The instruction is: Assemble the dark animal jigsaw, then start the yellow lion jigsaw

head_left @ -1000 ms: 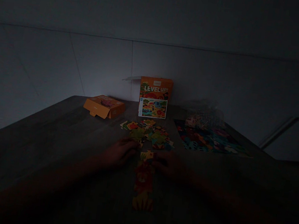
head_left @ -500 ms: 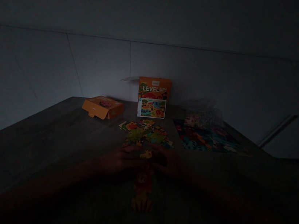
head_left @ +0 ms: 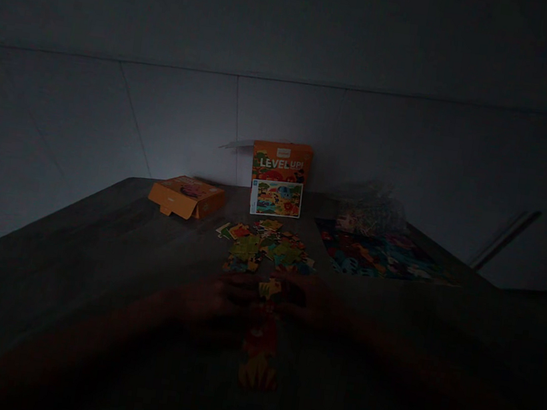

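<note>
In dim light, a yellow puzzle piece [head_left: 270, 289] shows between my two hands. My right hand [head_left: 308, 300] has its fingers curled around the right side of this piece. From the other side, my left hand [head_left: 221, 295] reaches in with its fingers stretched out, close to the piece; whether they touch it is too dark to see. Below the hands lies a short upright strip of joined puzzle pieces [head_left: 259, 358], with a red and orange animal picture. Just beyond my fingers spreads a pile of loose puzzle pieces [head_left: 268, 248].
An orange "LEVEL UP!" box [head_left: 282, 159] stands at the back with a picture card [head_left: 277, 199] leaning on it. An orange box [head_left: 186, 197] lies left. On the right, a clear plastic bag [head_left: 371, 211] rests on a dark colourful sheet [head_left: 392, 257].
My left hand has drawn slightly back toward me, its fingers now lower beside the strip. The yellow piece has come slightly nearer to me and to the right.
</note>
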`<state>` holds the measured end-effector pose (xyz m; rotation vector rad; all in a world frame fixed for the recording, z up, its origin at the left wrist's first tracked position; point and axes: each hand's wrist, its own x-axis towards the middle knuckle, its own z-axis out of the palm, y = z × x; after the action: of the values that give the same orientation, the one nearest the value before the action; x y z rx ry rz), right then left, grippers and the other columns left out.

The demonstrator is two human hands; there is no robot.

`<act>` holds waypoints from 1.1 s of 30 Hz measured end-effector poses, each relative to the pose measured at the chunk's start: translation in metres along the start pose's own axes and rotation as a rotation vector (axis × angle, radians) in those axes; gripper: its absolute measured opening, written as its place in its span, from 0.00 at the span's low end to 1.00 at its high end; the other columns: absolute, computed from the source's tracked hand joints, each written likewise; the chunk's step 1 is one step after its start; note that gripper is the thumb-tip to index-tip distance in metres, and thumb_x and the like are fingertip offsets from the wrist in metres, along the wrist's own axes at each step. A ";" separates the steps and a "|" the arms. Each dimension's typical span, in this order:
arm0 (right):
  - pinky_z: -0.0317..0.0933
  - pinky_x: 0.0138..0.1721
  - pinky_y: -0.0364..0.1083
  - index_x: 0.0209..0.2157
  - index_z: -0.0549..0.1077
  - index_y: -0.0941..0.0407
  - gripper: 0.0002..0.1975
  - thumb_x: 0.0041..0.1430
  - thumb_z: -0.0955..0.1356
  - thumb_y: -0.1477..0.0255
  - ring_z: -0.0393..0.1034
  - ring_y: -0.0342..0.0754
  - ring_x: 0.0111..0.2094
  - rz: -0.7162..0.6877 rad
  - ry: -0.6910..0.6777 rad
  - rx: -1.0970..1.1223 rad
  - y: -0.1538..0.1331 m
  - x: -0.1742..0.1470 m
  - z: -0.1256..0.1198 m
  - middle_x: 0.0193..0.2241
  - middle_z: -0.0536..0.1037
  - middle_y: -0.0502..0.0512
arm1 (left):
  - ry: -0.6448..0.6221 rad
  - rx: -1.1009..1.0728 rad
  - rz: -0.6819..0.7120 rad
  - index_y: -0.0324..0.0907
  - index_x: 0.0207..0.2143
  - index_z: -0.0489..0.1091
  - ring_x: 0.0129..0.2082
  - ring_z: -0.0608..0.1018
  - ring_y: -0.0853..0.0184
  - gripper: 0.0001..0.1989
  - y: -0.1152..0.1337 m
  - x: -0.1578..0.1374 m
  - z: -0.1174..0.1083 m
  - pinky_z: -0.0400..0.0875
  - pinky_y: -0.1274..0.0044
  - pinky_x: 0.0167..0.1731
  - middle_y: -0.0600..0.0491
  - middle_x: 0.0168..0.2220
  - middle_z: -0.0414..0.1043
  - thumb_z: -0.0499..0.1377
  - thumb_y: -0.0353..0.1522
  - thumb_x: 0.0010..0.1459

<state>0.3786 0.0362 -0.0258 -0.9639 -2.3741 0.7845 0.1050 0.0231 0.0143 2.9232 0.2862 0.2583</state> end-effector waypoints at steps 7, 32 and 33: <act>0.63 0.55 0.56 0.62 0.66 0.57 0.31 0.61 0.71 0.61 0.65 0.60 0.56 -0.020 0.092 -0.064 0.001 -0.008 0.007 0.59 0.67 0.67 | -0.068 0.090 -0.191 0.51 0.69 0.51 0.70 0.50 0.48 0.29 0.011 -0.014 0.016 0.51 0.53 0.66 0.48 0.70 0.48 0.52 0.39 0.68; 0.65 0.40 0.47 0.58 0.70 0.56 0.32 0.54 0.73 0.56 0.72 0.53 0.40 -0.136 -0.155 -0.250 -0.001 -0.014 -0.023 0.46 0.76 0.59 | -0.021 -0.036 -0.428 0.44 0.66 0.56 0.64 0.60 0.42 0.45 0.037 -0.018 0.022 0.65 0.54 0.58 0.41 0.67 0.54 0.65 0.50 0.51; 0.64 0.37 0.46 0.57 0.70 0.56 0.31 0.55 0.73 0.56 0.72 0.52 0.38 -0.137 -0.173 -0.262 -0.001 -0.014 -0.024 0.44 0.77 0.58 | -0.029 -0.032 -0.433 0.44 0.66 0.56 0.64 0.60 0.42 0.44 0.037 -0.019 0.022 0.65 0.55 0.57 0.41 0.67 0.54 0.65 0.50 0.52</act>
<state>0.4015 0.0330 -0.0098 -0.8495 -2.7110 0.5325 0.0977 -0.0199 -0.0019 2.7386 0.8821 0.1498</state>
